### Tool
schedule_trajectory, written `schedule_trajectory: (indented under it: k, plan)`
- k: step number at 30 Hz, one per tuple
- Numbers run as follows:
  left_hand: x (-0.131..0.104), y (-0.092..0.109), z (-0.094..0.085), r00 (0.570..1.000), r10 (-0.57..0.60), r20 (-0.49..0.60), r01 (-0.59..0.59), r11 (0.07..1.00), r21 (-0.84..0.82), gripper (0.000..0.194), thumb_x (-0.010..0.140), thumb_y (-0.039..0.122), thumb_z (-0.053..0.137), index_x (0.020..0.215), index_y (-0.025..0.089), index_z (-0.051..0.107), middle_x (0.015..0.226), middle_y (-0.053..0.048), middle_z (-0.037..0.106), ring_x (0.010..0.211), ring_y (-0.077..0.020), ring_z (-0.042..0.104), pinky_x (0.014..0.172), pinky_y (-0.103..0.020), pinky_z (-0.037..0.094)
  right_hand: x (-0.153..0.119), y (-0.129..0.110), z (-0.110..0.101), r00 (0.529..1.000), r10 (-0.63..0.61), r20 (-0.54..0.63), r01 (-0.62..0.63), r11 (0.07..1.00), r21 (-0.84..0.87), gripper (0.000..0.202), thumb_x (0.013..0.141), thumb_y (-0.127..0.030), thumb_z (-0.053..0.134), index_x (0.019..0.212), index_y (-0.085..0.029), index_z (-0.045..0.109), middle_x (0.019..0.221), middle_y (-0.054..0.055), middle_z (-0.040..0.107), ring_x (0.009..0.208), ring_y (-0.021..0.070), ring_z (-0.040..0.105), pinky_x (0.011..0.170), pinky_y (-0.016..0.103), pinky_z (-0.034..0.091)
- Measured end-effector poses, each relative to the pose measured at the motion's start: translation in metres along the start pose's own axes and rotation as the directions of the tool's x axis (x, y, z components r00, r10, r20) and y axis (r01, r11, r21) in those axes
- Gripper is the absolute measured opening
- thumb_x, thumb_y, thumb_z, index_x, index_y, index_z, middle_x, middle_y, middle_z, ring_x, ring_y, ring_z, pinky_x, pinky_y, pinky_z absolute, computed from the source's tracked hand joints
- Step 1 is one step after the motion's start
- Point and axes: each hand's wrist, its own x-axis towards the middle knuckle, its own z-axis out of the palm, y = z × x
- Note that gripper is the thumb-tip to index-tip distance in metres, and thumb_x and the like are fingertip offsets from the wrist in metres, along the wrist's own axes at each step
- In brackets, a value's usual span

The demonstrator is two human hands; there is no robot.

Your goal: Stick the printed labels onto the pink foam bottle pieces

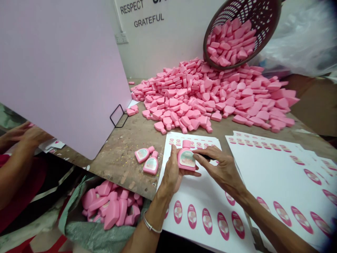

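My left hand (171,170) is closed around a small pink bottle (186,159), held upright over the label sheets. An oval-topped pale label with pinkish print covers the bottle's front. My right hand (222,168) grips a slim dark tool (208,157), mostly hidden by the fingers, so its kind is unclear. The right thumb tip touches the label's right edge. Beneath both hands lies a stack of white label sheets (207,207) with rows of pink oval stickers. Left of my hands, two labelled pink bottles (151,165) lie on the wooden table (123,154).
A large heap of pink bottles (200,95) spreads across the back, below a tipped brown basket (273,21). More label sheets (268,165) lie right. A pale panel (60,70) stands left, near another person's arm (15,161). Below the edge is a green sack (89,232) of bottles.
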Motion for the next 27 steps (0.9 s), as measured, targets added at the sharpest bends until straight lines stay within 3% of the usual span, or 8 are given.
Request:
schedule_trajectory:
  k: [7,11,15,18,20,23,25,27]
  plan:
    - [0.0,0.002,0.001,0.998,-0.002,0.063,0.003,1.0,-0.018,0.055,0.087,0.061,0.041,0.098,0.012,0.064,0.083,-0.009,0.068,0.072,-0.0197,0.066,0.066,-0.037,0.059,0.001,0.0,0.001,1.0,-0.017,-0.022,0.017,1.0,-0.014,0.018,0.085,-0.038,0.06,0.09,-0.026,0.072,0.077,0.003,0.069,0.071,0.0191,0.058,0.072,0.038,0.047]
    - [-0.005,0.006,0.001,0.989,0.062,0.135,-0.072,0.995,0.065,0.034,0.078,0.041,0.064,0.098,0.013,0.061,0.083,-0.005,0.063,0.071,-0.0165,0.063,0.069,-0.036,0.058,0.001,0.0,0.002,0.999,-0.044,-0.028,0.043,0.998,-0.043,0.018,0.085,-0.037,0.059,0.092,-0.026,0.071,0.079,0.003,0.068,0.073,0.0188,0.058,0.072,0.037,0.046]
    - [-0.01,0.007,-0.001,0.981,0.066,0.185,-0.082,0.993,0.079,0.03,0.074,0.023,0.066,0.101,0.014,0.057,0.083,-0.003,0.059,0.072,-0.0137,0.059,0.07,-0.035,0.058,0.0,0.01,-0.005,0.992,-0.13,0.006,0.127,0.961,-0.247,0.019,0.087,-0.036,0.057,0.093,-0.025,0.071,0.077,0.004,0.066,0.076,0.0196,0.057,0.074,0.037,0.042]
    - [-0.013,0.006,-0.001,0.976,0.047,0.214,-0.058,0.997,0.048,0.027,0.077,0.021,0.063,0.101,0.013,0.056,0.093,-0.008,0.061,0.078,-0.0148,0.059,0.073,-0.036,0.058,0.001,0.017,-0.012,0.994,-0.094,-0.06,0.062,0.913,-0.404,0.025,0.087,-0.04,0.054,0.096,-0.023,0.07,0.078,0.007,0.066,0.078,0.0228,0.057,0.075,0.04,0.04]
    - [-0.016,0.004,0.001,0.973,0.015,0.229,-0.023,0.999,0.031,0.027,0.077,0.02,0.064,0.101,0.012,0.056,0.096,-0.009,0.062,0.079,-0.0149,0.059,0.076,-0.038,0.057,0.001,0.018,-0.011,0.996,0.01,-0.092,-0.038,0.95,-0.31,0.033,0.084,-0.044,0.056,0.109,-0.023,0.065,0.091,0.008,0.067,0.085,0.0241,0.06,0.076,0.039,0.044]
    - [-0.026,-0.001,0.005,0.965,-0.044,0.258,0.038,0.999,0.026,0.036,0.071,0.014,0.068,0.105,0.015,0.058,0.091,-0.005,0.061,0.083,-0.0165,0.06,0.08,-0.04,0.056,-0.003,0.013,-0.002,0.988,0.138,0.069,-0.133,0.989,-0.065,0.059,0.075,-0.046,0.066,0.128,-0.025,0.051,0.113,0.008,0.064,0.095,0.0237,0.062,0.076,0.035,0.05]
    - [-0.036,-0.002,0.003,0.962,-0.07,0.266,0.059,0.997,0.048,0.042,0.069,0.014,0.07,0.109,0.016,0.058,0.09,-0.005,0.062,0.086,-0.0186,0.061,0.081,-0.04,0.056,-0.005,0.013,0.005,0.973,0.176,0.148,-0.177,0.984,-0.005,0.06,0.073,-0.046,0.067,0.128,-0.026,0.05,0.118,0.007,0.063,0.099,0.0236,0.062,0.08,0.036,0.051]
    - [-0.045,0.002,-0.008,0.967,-0.092,0.237,0.072,0.993,0.093,0.042,0.07,0.019,0.07,0.11,0.016,0.058,0.095,-0.008,0.064,0.087,-0.0201,0.062,0.078,-0.039,0.056,-0.001,0.019,0.007,0.964,0.22,0.147,-0.22,0.975,-0.013,0.056,0.073,-0.049,0.066,0.122,-0.025,0.054,0.118,0.007,0.063,0.102,0.0243,0.061,0.083,0.037,0.05]
